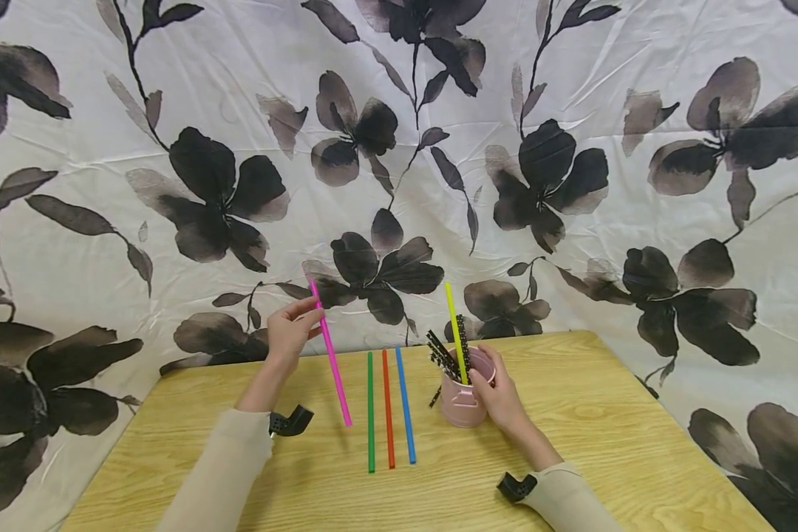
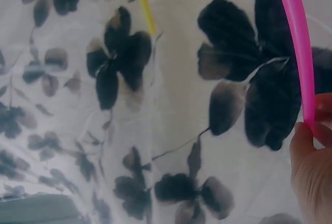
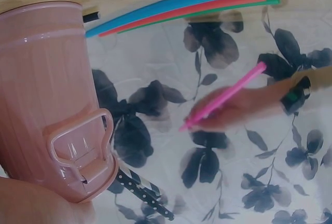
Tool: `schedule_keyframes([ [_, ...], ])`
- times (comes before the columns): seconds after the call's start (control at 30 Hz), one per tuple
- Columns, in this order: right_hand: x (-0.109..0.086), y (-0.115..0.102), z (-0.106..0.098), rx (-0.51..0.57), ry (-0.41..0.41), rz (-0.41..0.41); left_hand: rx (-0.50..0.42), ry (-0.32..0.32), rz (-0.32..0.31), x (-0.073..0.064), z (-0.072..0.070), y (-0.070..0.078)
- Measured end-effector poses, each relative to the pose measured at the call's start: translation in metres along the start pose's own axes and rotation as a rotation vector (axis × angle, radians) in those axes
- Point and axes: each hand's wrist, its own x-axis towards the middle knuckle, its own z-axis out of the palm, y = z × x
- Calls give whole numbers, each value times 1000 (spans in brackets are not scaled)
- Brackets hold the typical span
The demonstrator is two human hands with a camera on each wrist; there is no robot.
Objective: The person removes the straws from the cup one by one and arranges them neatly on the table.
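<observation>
My left hand (image 1: pixel 290 330) pinches a pink straw (image 1: pixel 332 362) near its upper end, holding it tilted above the table, left of the other straws. In the left wrist view, thumb and fingers close on the pink straw (image 2: pixel 301 42). Around the right side and rim of a small pink pail (image 1: pixel 463 415), my right hand (image 1: pixel 503 391) keeps its grip. A yellow straw (image 1: pixel 454 325) and several black-and-white patterned straws (image 1: pixel 442 353) stand in the pail. The right wrist view shows the pail's side and handle (image 3: pixel 106 130) close up.
Between the hands, a green straw (image 1: pixel 371 414), a red straw (image 1: pixel 389 414) and a blue straw (image 1: pixel 406 414) lie side by side on the wooden table (image 1: pixel 605 443). A dark straw end (image 1: pixel 435 397) shows left of the pail. Behind hangs a floral cloth (image 1: pixel 452 207).
</observation>
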Motion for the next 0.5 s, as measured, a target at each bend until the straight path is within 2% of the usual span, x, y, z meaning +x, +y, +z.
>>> schedule_keyframes([
  [0.07, 0, 0, 0, 1, 0, 1, 33, -19, -12, 4, -4, -18],
  [0.13, 1, 0, -1, 1, 0, 2, 36, -59, -7, 18, -13, -51],
  [0.3, 2, 2, -1, -9, 1, 1, 46, -123, 0, 63, -36, -151],
  [0.4, 2, 3, -2, -7, -1, 0, 99, -135, -23, 69, -38, -180],
  [0.5, 3, 4, -2, -1, -4, 2, 141, -153, -77, 63, -35, -183],
])
